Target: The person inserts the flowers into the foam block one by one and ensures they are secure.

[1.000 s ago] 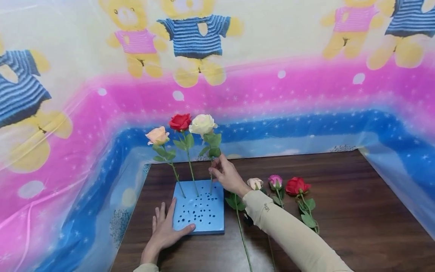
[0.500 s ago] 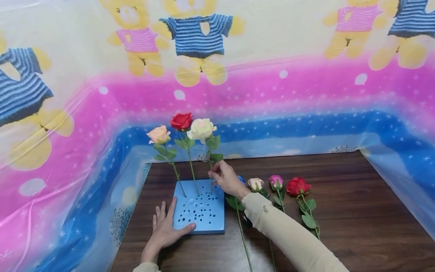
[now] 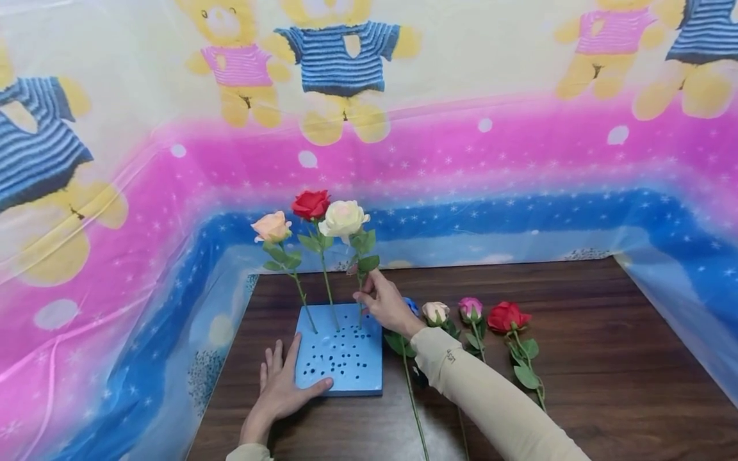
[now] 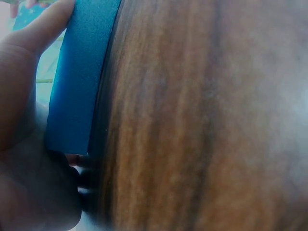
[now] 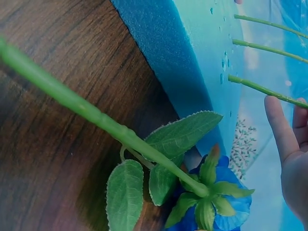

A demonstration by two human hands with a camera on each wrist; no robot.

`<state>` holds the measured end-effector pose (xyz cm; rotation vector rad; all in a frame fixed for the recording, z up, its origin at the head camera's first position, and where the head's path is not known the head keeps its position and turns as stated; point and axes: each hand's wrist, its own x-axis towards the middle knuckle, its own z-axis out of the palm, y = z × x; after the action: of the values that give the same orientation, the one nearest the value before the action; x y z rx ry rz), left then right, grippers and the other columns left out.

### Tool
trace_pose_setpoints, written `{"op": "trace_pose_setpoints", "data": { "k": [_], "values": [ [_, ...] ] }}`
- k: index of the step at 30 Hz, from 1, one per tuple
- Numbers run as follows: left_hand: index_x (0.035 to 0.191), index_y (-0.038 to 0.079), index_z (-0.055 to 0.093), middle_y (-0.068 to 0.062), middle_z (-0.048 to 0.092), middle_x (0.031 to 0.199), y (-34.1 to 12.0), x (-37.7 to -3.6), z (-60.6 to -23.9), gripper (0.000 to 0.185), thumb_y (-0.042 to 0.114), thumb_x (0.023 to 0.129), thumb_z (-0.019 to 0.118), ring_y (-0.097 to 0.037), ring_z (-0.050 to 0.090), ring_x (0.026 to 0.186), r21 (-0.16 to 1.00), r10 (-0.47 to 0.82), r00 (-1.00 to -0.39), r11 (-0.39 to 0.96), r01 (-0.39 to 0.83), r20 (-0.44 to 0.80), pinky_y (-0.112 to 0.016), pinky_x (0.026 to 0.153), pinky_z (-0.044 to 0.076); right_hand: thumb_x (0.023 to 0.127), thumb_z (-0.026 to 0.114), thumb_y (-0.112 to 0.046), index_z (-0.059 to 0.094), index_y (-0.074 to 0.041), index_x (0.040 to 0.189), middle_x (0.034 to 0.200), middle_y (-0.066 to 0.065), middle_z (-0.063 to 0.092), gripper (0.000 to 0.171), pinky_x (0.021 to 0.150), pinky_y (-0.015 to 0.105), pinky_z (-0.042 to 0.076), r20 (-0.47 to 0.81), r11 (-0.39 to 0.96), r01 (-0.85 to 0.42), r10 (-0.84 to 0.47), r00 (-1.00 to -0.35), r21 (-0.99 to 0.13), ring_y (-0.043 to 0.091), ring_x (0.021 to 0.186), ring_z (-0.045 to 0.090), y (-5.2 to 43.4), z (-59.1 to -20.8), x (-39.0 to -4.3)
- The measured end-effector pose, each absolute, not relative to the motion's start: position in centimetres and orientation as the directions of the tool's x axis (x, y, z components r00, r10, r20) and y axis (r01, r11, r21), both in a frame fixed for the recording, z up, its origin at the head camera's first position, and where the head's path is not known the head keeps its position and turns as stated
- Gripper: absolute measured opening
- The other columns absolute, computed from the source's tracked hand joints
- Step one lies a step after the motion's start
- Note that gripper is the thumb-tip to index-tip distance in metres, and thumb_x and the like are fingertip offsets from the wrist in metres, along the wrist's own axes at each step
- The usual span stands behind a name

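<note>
Your right hand [image 3: 387,307] pinches the slim green stem [image 5: 255,86] of a full, cream-white artificial rose [image 3: 344,219], gripping it below the leaves and above a flat, light-blue foam-like block [image 3: 340,384]. The bloom is above your fingertips and a little left of them; the stem's lower end enters the block's hole-dotted top near the far edge. Your left hand [image 3: 281,392] is spread at the block's near-left corner, fingers fairly straight along its left side and thumb resting over the near edge.

The block sits flat on a dark brown wood-grain surface [image 3: 611,358]. To its right lie a blue rose [image 5: 233,214], partly hidden by your arm in the head view, a pale cream-pink rose [image 3: 435,312], a magenta rose [image 3: 470,308] and a loose red rose [image 3: 508,316], blooms toward the far side. Behind the surface hangs a pink, blue and cream backdrop [image 3: 438,144] printed with yellow teddy bears in striped shirts.

The rose you hold stands nearly upright, bloom at the top, its long axis running up from the block with a slight lean to your left. Left of it in the block stand a tall red rose [image 3: 311,203], its bloom near the white one, and, farther left, a peach rose [image 3: 272,226] that tilts more clearly leftward.
</note>
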<state>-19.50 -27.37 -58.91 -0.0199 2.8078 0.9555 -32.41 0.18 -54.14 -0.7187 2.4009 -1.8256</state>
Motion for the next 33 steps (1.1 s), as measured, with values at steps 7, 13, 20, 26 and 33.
{"op": "trace_pose_setpoints", "data": {
  "k": [7, 13, 20, 26, 33],
  "values": [
    [0.181, 0.017, 0.010, -0.040, -0.006, 0.180, -27.4, -19.4, -59.2, 0.132, 0.073, 0.087, 0.084, -0.063, -0.016, 0.164, 0.610, 0.046, -0.988, 0.791, -0.054, -0.147, -0.080, 0.129, -0.008, 0.112, 0.071, -0.016, 0.053, -0.021, 0.146, 0.107, 0.007, 0.068, 0.038, 0.080, 0.052, 0.069, 0.201, 0.210, -0.294, -0.373, -0.906, -0.933, 0.035, 0.095, 0.076, 0.3, -54.6, -32.5],
    [0.181, 0.018, 0.006, -0.038, -0.008, 0.180, -27.3, -19.4, -58.5, 0.131, 0.073, 0.089, 0.081, -0.061, -0.017, 0.165, 0.576, 0.049, -0.981, 0.815, -0.069, -0.187, -0.078, 0.130, -0.009, 0.105, 0.082, -0.031, 0.039, -0.028, 0.168, 0.129, 0.016, 0.071, 0.076, 0.080, 0.049, 0.069, 0.138, 0.243, -0.240, -0.372, -0.918, -0.940, 0.026, 0.099, 0.075, 0.8, -54.4, -32.3],
    [0.181, 0.019, 0.006, -0.038, -0.009, 0.180, -27.3, -19.6, -58.7, 0.131, 0.074, 0.089, 0.081, -0.061, -0.018, 0.165, 0.567, 0.042, -0.980, 0.820, -0.079, -0.197, -0.079, 0.129, -0.009, 0.095, 0.091, -0.046, 0.040, -0.033, 0.166, 0.152, 0.012, 0.059, 0.089, 0.087, 0.053, 0.066, 0.103, 0.231, -0.200, -0.373, -0.922, -0.952, 0.025, 0.116, 0.072, 1.4, -54.0, -31.9],
    [0.181, 0.018, 0.006, -0.039, -0.008, 0.180, -27.2, -19.7, -58.8, 0.133, 0.074, 0.088, 0.082, -0.062, -0.017, 0.164, 0.562, 0.029, -0.980, 0.822, -0.088, -0.196, -0.080, 0.129, -0.009, 0.091, 0.091, -0.058, 0.010, -0.029, 0.181, 0.171, 0.013, 0.042, 0.125, 0.102, 0.054, 0.062, 0.100, 0.264, -0.201, -0.351, -0.931, -0.943, 0.029, 0.140, 0.064, 2.2, -53.2, -31.5],
    [0.181, 0.017, 0.006, -0.040, -0.008, 0.179, -27.0, -19.5, -58.5, 0.133, 0.074, 0.088, 0.083, -0.063, -0.017, 0.164, 0.568, 0.032, -0.980, 0.819, -0.086, -0.194, -0.080, 0.128, -0.009, 0.092, 0.092, -0.053, 0.016, -0.040, 0.179, 0.175, 0.010, 0.038, 0.116, 0.103, 0.056, 0.062, 0.151, 0.223, -0.241, -0.357, -0.922, -0.945, 0.028, 0.140, 0.064, 3.5, -52.7, -31.3]
  ]
}}
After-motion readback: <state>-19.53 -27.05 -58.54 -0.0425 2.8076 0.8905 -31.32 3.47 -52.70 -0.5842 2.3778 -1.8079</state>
